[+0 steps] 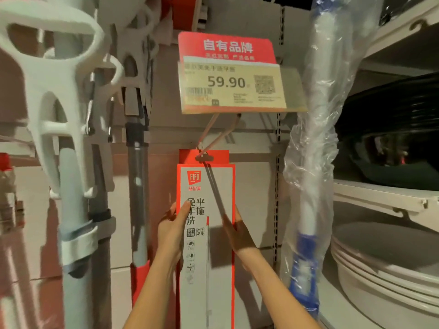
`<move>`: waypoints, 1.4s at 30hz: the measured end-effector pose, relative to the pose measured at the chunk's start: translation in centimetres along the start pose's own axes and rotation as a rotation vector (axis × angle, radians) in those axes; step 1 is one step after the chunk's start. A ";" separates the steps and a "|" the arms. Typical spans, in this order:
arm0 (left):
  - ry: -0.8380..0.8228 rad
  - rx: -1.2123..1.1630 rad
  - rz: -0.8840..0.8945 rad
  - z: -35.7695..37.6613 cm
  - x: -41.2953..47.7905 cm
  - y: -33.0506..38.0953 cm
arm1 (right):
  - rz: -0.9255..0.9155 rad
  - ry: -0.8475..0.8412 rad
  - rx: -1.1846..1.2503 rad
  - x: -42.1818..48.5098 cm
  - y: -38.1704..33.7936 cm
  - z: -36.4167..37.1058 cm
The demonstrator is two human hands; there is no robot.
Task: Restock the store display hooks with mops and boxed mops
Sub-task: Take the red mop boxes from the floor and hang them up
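A tall white boxed mop (215,269) with red edges hangs in the middle of the shelf wall. Its red hang tab sits on the metal display hook (213,131) below a price tag reading 59.90 (234,87). My left hand (172,230) grips the box's left edge, thumb on the front face. My right hand (238,236) holds the right edge, fingers behind the box. To the left hang several mops with white handles (51,96) and grey poles (137,198). On the right hangs a blue and white mop wrapped in clear plastic (316,148).
White shelves at the right hold stacked pale basins (384,264) below and dark pans (389,131) above. A perforated upright (278,186) runs beside the box. The hanging mops crowd both sides of the box closely.
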State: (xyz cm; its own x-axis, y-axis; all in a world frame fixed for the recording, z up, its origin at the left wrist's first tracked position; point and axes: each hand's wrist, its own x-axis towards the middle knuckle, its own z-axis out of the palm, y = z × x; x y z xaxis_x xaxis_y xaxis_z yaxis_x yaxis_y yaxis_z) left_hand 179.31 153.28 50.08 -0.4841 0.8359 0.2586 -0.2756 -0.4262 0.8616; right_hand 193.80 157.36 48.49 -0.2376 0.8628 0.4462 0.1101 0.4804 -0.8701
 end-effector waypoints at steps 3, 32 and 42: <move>-0.014 0.014 0.036 0.1 -0.5 0.2 | 0.033 -0.039 0.018 -0.6 -0.4 -0.2; 0.016 0.629 0.160 -25.5 -46.9 14.8 | 0.086 -0.478 0.371 -44.3 -14.7 12.7; 0.493 0.842 0.079 -54.2 -68.3 28.9 | 0.114 -0.975 0.422 -64.1 -24.7 41.6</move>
State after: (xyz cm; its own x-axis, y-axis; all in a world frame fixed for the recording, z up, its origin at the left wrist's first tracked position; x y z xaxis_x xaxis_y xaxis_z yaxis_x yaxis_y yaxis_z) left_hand 159.38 65.09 33.67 -0.8213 0.4959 0.2821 0.3624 0.0717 0.9292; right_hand 166.13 83.62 32.69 -0.9369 0.3107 0.1602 -0.1182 0.1498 -0.9816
